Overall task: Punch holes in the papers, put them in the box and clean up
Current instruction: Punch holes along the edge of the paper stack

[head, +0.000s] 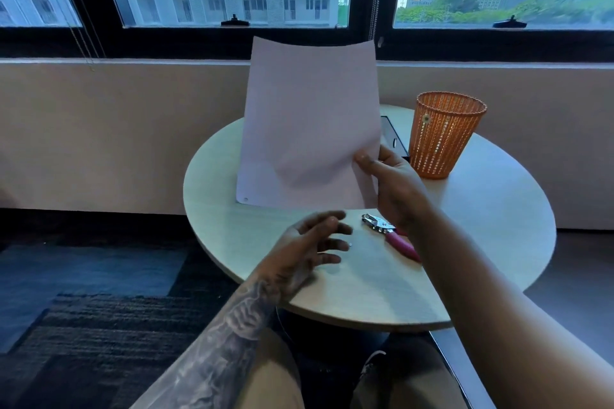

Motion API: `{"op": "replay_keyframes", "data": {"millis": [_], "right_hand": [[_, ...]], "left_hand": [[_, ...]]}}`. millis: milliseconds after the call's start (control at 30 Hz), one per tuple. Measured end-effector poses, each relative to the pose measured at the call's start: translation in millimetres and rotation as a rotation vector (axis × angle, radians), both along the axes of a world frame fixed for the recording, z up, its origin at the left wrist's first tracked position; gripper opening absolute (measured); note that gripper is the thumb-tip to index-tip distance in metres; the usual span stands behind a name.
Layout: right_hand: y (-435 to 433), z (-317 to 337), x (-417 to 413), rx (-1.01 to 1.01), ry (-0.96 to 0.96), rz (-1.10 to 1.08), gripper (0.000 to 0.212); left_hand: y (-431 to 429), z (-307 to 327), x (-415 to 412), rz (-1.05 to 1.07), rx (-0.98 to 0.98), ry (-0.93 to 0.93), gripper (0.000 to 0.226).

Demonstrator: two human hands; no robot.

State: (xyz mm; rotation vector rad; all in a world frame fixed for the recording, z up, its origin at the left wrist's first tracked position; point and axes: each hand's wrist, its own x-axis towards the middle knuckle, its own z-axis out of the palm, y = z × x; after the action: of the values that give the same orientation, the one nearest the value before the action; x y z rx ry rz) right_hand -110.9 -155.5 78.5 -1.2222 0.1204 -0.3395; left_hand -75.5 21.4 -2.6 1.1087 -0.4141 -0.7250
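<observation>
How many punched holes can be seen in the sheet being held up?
1: a hole at the lower left corner of the sheet. The right hand covers the lower right edge, so another may be hidden there.

The paper (pixel 310 123) is thin, matt and smooth. Below it, the hole punch (pixel 388 235) has shiny metal jaws and glossy pink plastic handles. Right of the paper, the orange basket (pixel 443 134) is perforated plastic. The table (pixel 481 219) looks like matt, pale wood laminate.
</observation>
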Motion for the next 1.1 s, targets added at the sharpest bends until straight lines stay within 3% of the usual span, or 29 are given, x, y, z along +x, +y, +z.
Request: {"op": "replay_keyframes", "data": {"millis": [233, 567, 700, 800, 933, 1000, 1100], "right_hand": [[13.9, -6.7, 4.9, -0.126, -0.006, 0.007, 0.02], [10.5, -12.2, 3.5, -0.232, 0.018, -0.012, 0.021], [-4.9, -16.7, -4.1, -0.505, 0.15, -0.097, 0.02], [-28.8, -28.1, -13.9, -0.876, 0.305, -0.178, 0.02], [-53.8, -40.4, -35.7, -1.409, 0.724, -0.091, 0.06], [-56.8, -45.1, -45.7, -1.488, 0.809, -0.023, 0.068], [-56.6, -50.0, -51.5, -1.516, 0.786, -0.025, 0.054]], "left_hand": [[-26.7, 15.4, -15.7, 0.237, 0.112, -0.118, 0.033], [-22.9, 13.3, -15.2, 0.398, 0.251, -0.289, 0.033], [-21.3, 12.8, -7.0, 0.444, 0.275, -0.2, 0.032], [-18.8, 12.0, -0.3, 0.464, 0.255, -0.201, 0.03], [-16.9, 7.8, 8.2, 0.507, 0.25, -0.205, 0.029], [-18.0, 6.1, 11.1, 0.529, 0.249, -0.207, 0.029], [-19.9, 5.9, 12.4, 0.561, 0.232, -0.216, 0.03]]}}
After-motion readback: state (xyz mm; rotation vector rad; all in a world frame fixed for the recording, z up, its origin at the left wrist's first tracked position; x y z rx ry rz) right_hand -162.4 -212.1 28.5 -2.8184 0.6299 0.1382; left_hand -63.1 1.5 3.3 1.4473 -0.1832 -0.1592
